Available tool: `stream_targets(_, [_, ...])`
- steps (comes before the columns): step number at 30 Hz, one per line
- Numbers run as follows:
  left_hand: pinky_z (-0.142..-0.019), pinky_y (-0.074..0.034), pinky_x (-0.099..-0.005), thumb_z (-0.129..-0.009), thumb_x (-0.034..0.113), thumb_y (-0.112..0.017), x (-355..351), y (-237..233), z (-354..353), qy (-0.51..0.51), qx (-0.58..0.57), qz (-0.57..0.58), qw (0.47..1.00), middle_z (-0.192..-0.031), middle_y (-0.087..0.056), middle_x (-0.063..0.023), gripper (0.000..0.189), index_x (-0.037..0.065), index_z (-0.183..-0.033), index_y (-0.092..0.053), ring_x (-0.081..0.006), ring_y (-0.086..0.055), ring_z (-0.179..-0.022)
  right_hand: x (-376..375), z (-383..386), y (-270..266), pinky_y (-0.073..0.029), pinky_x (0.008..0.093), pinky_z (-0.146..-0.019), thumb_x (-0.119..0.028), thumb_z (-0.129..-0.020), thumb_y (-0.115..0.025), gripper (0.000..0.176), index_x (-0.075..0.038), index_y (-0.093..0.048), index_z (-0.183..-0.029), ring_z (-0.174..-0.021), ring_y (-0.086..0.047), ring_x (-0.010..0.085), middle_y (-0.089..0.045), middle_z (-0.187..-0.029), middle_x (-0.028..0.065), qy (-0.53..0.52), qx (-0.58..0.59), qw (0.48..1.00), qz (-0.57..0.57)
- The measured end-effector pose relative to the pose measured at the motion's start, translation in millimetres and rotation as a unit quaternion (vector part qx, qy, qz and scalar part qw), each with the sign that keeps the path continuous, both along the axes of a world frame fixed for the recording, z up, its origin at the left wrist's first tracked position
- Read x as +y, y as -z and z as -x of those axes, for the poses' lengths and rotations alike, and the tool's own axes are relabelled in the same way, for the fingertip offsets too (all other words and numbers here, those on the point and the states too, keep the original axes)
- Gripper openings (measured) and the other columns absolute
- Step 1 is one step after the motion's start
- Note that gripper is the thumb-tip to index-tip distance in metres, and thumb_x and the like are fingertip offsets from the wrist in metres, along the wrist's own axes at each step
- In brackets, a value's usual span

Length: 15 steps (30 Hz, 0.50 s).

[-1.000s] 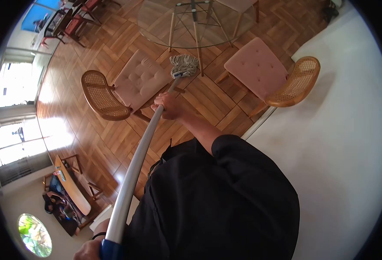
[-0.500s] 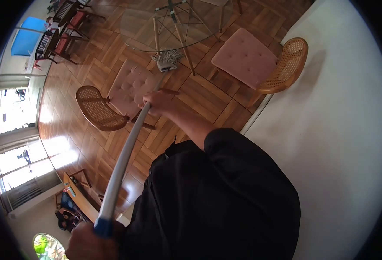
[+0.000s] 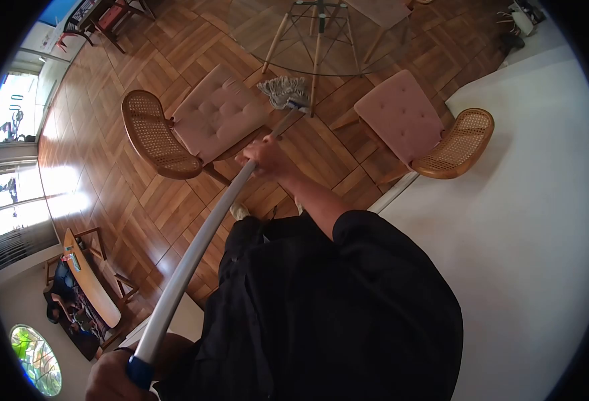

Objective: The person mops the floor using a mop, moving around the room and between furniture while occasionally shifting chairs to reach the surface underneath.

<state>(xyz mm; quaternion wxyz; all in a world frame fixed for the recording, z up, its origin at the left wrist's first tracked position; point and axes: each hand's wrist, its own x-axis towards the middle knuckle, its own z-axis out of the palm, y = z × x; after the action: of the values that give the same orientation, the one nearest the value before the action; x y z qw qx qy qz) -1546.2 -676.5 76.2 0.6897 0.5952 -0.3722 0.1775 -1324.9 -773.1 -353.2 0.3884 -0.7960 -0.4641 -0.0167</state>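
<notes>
The person held a string mop (image 3: 204,244) in both hands, its silver pole slanting from the lower left of the view up toward the chairs. The left hand (image 3: 114,379) was wrapped around the pole's top end, by the blue cap (image 3: 139,371), while the right hand (image 3: 271,160) gripped it well farther down; that wide spacing probably gave leverage above and steering below. The mop's grey strands (image 3: 282,91) lay spread on the wood-patterned floor (image 3: 117,150), in the gap between two pink-cushioned, cane-backed chairs (image 3: 217,110), just beside a leg of the round glass-topped table (image 3: 338,63). Whether the clamp touched that leg could not be told. The low, reaching angle of the pole seemed suited to getting the head in near the table's legs, with the chairs standing apart on either side and leaving a passage for it.
</notes>
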Motion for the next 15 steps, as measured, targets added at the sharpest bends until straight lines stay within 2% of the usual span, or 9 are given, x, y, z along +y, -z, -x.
stream_targets(1, [-0.034, -0.029, -0.0283, -0.079, 0.010, -0.068, 16.0, 4.2, 1.7, -0.012, 0.048, -0.014, 0.999, -0.048, -0.045, 0.0021, 0.038, 0.013, -0.051, -0.043, -0.0091, -0.039, -0.035, 9.8, -7.2, 9.9, -0.040, 0.0420, -0.081, -0.039, -0.099, -0.052, 0.043, -0.010, -0.058, -0.068, -0.073, -0.061, 0.0270, -0.060, -0.070, 0.0081, 0.009, -0.013, 1.000, -0.001])
stream_targets(3, [-0.045, -0.037, -0.0238, -0.079, 0.013, -0.074, 56.0, 47.3, 4.1, -0.023, -0.022, -0.024, 0.999, -0.053, -0.048, 0.0054, 0.036, 0.017, -0.057, -0.046, -0.0078, -0.051, -0.045, 23.3, -33.7, 24.3, -0.040, 0.0417, -0.081, -0.039, -0.098, -0.054, 0.040, -0.011, -0.059, -0.069, -0.074, -0.061, 0.0268, -0.060, -0.072, 0.0079, 0.055, -0.016, 0.998, 0.033])
stream_targets(5, [-0.059, -0.045, -0.0252, -0.077, 0.012, -0.076, 96.0, 76.0, -11.7, -0.009, -0.031, -0.064, 0.997, -0.054, -0.052, 0.0041, 0.033, 0.016, -0.058, -0.050, -0.0108, -0.060, -0.051, 34.3, -66.9, 35.6, -0.041, 0.0425, -0.080, -0.039, -0.096, -0.057, 0.039, -0.011, -0.059, -0.070, -0.076, -0.062, 0.0274, -0.061, -0.075, 0.0081, 0.103, -0.012, 0.993, 0.063])
stream_targets(6, [-0.068, -0.051, -0.0288, -0.075, 0.009, -0.075, 111.4, 86.0, -31.0, 0.010, -0.003, -0.100, 0.995, -0.053, -0.055, 0.0012, 0.031, 0.012, -0.055, -0.052, -0.0144, -0.063, -0.053, 40.4, -82.4, 37.1, -0.043, 0.0435, -0.078, -0.040, -0.095, -0.059, 0.039, -0.010, -0.059, -0.071, -0.077, -0.062, 0.0280, -0.061, -0.077, 0.0084, 0.125, -0.004, 0.989, 0.076])
stream_targets(7, [-0.077, -0.051, -0.0404, -0.069, 0.012, -0.078, 121.3, 102.1, -41.2, -0.032, 0.016, -0.113, 0.993, -0.056, -0.055, 0.0016, 0.028, 0.014, -0.054, -0.054, -0.0174, -0.066, -0.064, 47.3, -99.1, 39.4, -0.045, 0.0441, -0.077, -0.040, -0.094, -0.061, 0.037, -0.009, -0.059, -0.072, -0.079, -0.062, 0.0292, -0.061, -0.079, 0.0097, 0.149, 0.049, 0.983, 0.093])
stream_targets(8, [-0.077, -0.050, -0.0450, -0.065, 0.015, -0.079, 137.3, 117.6, -49.6, -0.030, 0.046, -0.129, 0.990, -0.059, -0.056, 0.0006, 0.027, 0.012, -0.055, -0.055, -0.0201, -0.066, -0.068, 56.2, -113.8, 42.9, -0.047, 0.0448, -0.075, -0.039, -0.093, -0.064, 0.037, -0.008, -0.059, -0.073, -0.080, -0.063, 0.0305, -0.062, -0.080, 0.0110, 0.174, 0.102, 0.973, 0.109])
stream_targets(11, [-0.078, -0.049, -0.0479, -0.062, 0.019, -0.081, 180.7, 151.6, -62.3, -0.077, 0.170, -0.065, 0.980, -0.059, -0.056, -0.0011, 0.028, 0.010, -0.056, -0.054, -0.0209, -0.066, -0.069, 94.1, -139.0, 69.9, -0.050, 0.0443, -0.072, -0.038, -0.091, -0.067, 0.035, -0.006, -0.059, -0.077, -0.082, -0.063, 0.0324, -0.062, -0.086, 0.0126, 0.254, 0.146, 0.951, 0.097])
stream_targets(12, [-0.069, -0.050, -0.0444, -0.063, 0.020, -0.080, 204.0, 158.4, -63.8, -0.082, 0.161, -0.039, 0.983, -0.054, -0.053, -0.0019, 0.030, 0.009, -0.055, -0.054, -0.0212, -0.063, -0.060, 109.1, -140.9, 78.1, -0.050, 0.0430, -0.073, -0.035, -0.089, -0.070, 0.033, -0.005, -0.060, -0.081, -0.082, -0.063, 0.0316, -0.062, -0.091, 0.0118, 0.243, 0.100, 0.960, 0.093])
stream_targets(15, [-0.056, -0.049, -0.0366, -0.068, 0.019, -0.077, 288.1, 155.4, -52.4, -0.067, 0.106, 0.008, 0.992, -0.048, -0.049, 0.0006, 0.030, 0.010, -0.053, -0.053, -0.0176, -0.058, -0.048, 166.7, -112.3, 61.0, -0.050, 0.0426, -0.073, -0.036, -0.087, -0.071, 0.034, -0.005, -0.060, -0.081, -0.081, -0.063, 0.0306, -0.062, -0.091, 0.0112, 0.250, 0.146, 0.952, 0.099])
